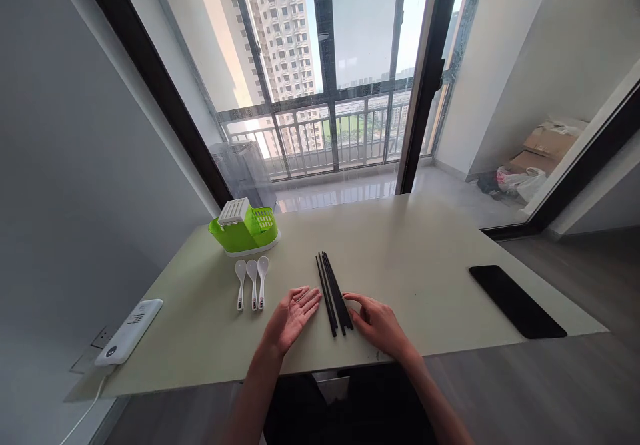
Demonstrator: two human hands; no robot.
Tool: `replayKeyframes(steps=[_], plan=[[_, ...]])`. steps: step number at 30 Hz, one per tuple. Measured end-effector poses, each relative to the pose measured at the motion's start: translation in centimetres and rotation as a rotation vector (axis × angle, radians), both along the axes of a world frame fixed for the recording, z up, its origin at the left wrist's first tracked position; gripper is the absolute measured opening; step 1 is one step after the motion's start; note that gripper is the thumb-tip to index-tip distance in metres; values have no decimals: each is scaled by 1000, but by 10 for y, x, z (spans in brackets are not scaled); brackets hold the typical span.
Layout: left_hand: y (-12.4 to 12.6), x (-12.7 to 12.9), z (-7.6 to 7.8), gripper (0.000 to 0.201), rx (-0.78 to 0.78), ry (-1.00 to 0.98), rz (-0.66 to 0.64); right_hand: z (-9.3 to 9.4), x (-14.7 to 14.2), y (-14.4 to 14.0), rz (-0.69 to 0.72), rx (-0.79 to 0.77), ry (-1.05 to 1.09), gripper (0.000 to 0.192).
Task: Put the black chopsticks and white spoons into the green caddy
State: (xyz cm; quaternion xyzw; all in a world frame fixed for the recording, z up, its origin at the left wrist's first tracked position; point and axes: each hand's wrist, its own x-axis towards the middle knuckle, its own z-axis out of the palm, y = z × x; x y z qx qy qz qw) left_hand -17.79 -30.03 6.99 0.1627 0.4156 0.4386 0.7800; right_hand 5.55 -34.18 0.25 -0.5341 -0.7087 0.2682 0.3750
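Note:
Several black chopsticks [336, 292] lie lengthwise on the table in front of me, most bunched on the right and a few slightly apart on the left. Just left of them, my left hand [294, 316] rests palm up, open, with nothing in it. My right hand [379, 323] is at their right side, index finger and thumb apart and the other fingers curled. Its index fingertip reaches the bunch; whether it presses on it I cannot tell. Three white spoons [252, 273] lie side by side, bowls away from me, left of my left hand.
A green basket-like holder [240, 240] with a white slatted part stands behind the spoons on the pale table [400, 252]. A black flat pad [515, 302] lies at the right edge. A white power strip [131, 332] with a cord sits at the left edge.

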Motion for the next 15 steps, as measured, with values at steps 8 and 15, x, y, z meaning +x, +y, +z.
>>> replayKeyframes(steps=[8, 15], plan=[[2, -24, -7, 37, 486, 585, 148, -5, 0, 0, -86, -11, 57, 37], [35, -88, -15, 63, 583, 1809, 281, -10, -1, 3, -105, 3, 172, 33]])
